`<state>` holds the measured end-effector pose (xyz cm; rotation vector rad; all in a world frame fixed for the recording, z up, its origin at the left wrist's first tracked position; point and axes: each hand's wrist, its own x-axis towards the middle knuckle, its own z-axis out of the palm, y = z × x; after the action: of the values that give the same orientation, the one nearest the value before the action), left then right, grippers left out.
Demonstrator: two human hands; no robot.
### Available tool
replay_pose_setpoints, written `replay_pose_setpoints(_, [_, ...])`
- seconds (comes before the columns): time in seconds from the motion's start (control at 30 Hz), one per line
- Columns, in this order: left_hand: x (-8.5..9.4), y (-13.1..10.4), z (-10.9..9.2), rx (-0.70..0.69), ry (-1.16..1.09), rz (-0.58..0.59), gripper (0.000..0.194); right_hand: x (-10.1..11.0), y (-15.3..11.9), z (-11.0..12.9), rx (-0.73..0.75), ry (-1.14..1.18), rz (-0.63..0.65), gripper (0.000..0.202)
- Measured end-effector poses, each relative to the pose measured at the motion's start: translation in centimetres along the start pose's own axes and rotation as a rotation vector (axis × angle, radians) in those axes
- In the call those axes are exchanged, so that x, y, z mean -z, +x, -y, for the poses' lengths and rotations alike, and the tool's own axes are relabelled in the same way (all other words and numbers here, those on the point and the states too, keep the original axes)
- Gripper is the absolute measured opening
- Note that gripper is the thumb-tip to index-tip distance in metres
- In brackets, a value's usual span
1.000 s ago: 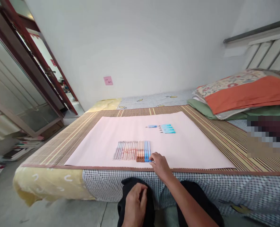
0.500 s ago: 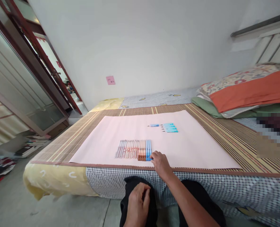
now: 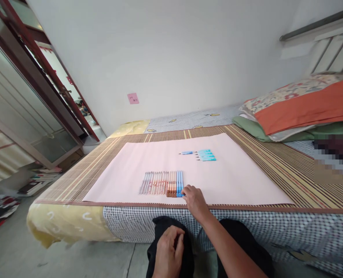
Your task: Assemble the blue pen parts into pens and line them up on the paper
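Observation:
My right hand pinches the lower end of the rightmost blue pen, at the right end of a tight row of pens. To the left in that row stand brown-ended pens, then several clear pens with reddish and grey markings. All lie side by side on a pale pink sheet. Farther back on the sheet are a couple of blue pens and a small group of turquoise pens, lying crosswise with dark tips to the left. My left hand rests curled on my left knee, nothing visible in it.
The sheet lies on a striped mat over a bed with a checked cover. Folded bedding is piled at the right. Behind is a white wall with a pink note. Books sit on the floor at left.
The view has shifted slightly. My right hand stays at the end of the blue pen, and the pen row looks the same. My left hand has not moved.

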<state>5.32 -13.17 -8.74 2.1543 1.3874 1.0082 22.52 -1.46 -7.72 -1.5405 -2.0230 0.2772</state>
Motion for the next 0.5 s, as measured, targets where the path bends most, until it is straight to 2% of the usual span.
replay_pose_setpoints(0.2, [-0.4, 0.6, 0.0, -0.045, 0.004, 0.017, 0.016, 0.6, -0.6, 0.0, -0.018, 0.123, -0.053, 0.025])
replay_pose_setpoints(0.3, [-1.1, 0.8, 0.6, -0.094, -0.016, 0.043, 0.016, 1.9, -0.1, -0.7, -0.036, 0.296, -0.114, 0.015])
replay_pose_setpoints(0.37, [-1.9, 0.6, 1.0, -0.094, -0.036, 0.033, 0.016, 3.4, 1.3, -1.6, -0.085, 0.422, -0.152, 0.01])
replay_pose_setpoints(0.5, [-3.3, 0.0, 1.8, 0.007, -0.088, -0.06, 0.021, 5.8, 5.7, -3.5, -0.302, 0.768, -0.267, 0.02])
